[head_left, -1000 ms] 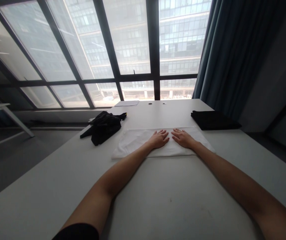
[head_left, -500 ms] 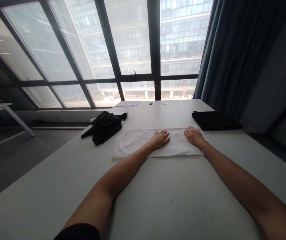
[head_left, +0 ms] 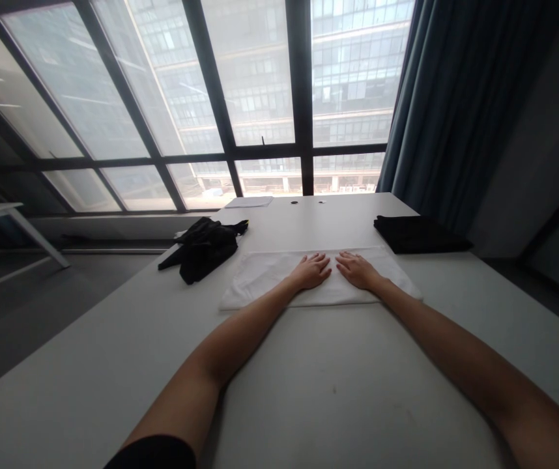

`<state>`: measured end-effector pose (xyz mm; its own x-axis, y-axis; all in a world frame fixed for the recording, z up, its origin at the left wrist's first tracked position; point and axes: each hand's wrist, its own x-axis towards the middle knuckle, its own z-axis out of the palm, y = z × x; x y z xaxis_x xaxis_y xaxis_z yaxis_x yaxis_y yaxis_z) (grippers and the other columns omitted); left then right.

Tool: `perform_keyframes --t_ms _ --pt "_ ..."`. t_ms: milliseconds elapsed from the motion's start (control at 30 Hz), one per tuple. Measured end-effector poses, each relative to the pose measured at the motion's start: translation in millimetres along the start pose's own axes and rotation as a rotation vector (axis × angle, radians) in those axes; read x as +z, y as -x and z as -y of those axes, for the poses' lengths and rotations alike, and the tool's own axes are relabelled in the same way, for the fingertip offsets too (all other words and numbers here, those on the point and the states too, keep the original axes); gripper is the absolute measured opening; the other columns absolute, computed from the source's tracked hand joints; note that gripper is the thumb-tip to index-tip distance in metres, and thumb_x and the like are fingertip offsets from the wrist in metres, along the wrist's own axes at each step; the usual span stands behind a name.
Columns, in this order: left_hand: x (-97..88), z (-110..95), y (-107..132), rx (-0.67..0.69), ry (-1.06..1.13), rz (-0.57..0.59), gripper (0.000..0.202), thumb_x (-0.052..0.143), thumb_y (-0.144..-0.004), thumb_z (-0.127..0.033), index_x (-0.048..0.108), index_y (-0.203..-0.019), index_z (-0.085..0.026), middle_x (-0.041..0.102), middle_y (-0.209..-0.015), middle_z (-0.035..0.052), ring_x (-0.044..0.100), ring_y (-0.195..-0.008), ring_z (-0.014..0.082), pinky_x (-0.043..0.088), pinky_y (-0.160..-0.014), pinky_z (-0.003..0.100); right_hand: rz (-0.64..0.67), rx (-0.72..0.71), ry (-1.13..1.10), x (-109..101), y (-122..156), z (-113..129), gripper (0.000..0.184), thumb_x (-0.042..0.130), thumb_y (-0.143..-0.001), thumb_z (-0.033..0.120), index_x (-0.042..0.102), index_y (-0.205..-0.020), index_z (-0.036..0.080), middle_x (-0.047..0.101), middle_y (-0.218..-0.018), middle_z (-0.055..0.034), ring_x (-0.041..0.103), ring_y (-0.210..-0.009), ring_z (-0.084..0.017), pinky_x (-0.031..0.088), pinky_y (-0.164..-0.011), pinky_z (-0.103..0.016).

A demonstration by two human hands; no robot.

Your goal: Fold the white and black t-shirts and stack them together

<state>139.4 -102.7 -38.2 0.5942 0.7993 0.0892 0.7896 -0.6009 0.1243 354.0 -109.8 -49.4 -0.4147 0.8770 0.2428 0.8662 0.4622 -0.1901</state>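
A folded white cloth (head_left: 264, 277), long and flat, lies across the white table in front of me. My left hand (head_left: 313, 271) rests palm down near its middle, fingers stretched out. Just to the right, my right hand (head_left: 356, 270) also lies flat on the cloth with its fingers extended. A narrow gap separates the two hands, and neither grips anything. Whether the cloth is a garment cannot be made out.
On the white table (head_left: 333, 365), a crumpled black garment (head_left: 208, 247) lies to the left and a folded black cloth (head_left: 421, 233) to the right. White sheets (head_left: 249, 202) sit at the far edge. Windows and a blue curtain (head_left: 421, 117) stand beyond.
My right hand has slid left across the white cloth, from near its right end to beside my left hand. The left hand stays in place.
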Motion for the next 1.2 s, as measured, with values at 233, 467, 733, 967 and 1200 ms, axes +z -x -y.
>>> perform_keyframes --t_ms 233,467,733,967,1200 --pt "1.4 1.4 -1.3 0.004 -0.015 -0.003 0.056 0.029 -0.105 -0.050 0.039 -0.153 -0.024 0.030 -0.164 0.0090 0.025 -0.152 0.0260 0.021 -0.121 0.053 -0.056 0.305 0.066 3.3 -0.1 -16.3 0.051 0.028 -0.106 0.041 0.054 -0.142 0.017 0.044 -0.156 -0.0149 0.035 -0.146 -0.028 0.025 -0.117 -0.055" --pt "1.6 2.5 -1.1 0.004 -0.006 0.003 0.056 0.028 -0.105 -0.051 0.037 -0.153 -0.025 0.029 -0.165 0.0078 0.023 -0.153 0.0255 0.020 -0.121 0.054 -0.053 0.452 0.092 -1.5 0.4 -41.5 0.054 0.028 -0.104 0.041 0.053 -0.144 0.015 0.041 -0.158 -0.0162 0.032 -0.147 -0.029 0.022 -0.118 -0.053" --pt "0.8 1.9 -0.1 0.004 -0.002 0.008 0.057 0.028 -0.105 -0.051 0.037 -0.154 -0.024 0.028 -0.165 0.0085 0.022 -0.153 0.0256 0.020 -0.121 0.054 -0.118 0.429 0.118 -10.6 7.4 -61.7 0.049 0.032 -0.102 0.034 0.059 -0.138 0.012 0.044 -0.155 -0.0182 0.036 -0.145 -0.030 0.025 -0.118 -0.054" --pt "-0.6 0.5 0.2 0.000 -0.002 0.009 0.056 0.028 -0.105 -0.051 0.037 -0.154 -0.025 0.028 -0.165 0.0085 0.023 -0.152 0.0262 0.020 -0.121 0.054 -0.082 0.101 0.050 -3.9 3.3 -22.6 0.049 0.035 -0.104 0.037 0.053 -0.144 0.014 0.045 -0.155 -0.0144 0.036 -0.146 -0.025 0.027 -0.119 -0.043" --pt "2.9 2.2 -1.2 -0.001 -0.008 -0.001 0.056 0.029 -0.105 -0.051 0.037 -0.153 -0.025 0.029 -0.165 0.0083 0.024 -0.152 0.0260 0.020 -0.121 0.054 -0.032 0.226 0.059 2.9 1.0 -14.1 0.051 0.032 -0.105 0.040 0.051 -0.145 0.016 0.043 -0.157 -0.0154 0.034 -0.147 -0.028 0.026 -0.118 -0.052"
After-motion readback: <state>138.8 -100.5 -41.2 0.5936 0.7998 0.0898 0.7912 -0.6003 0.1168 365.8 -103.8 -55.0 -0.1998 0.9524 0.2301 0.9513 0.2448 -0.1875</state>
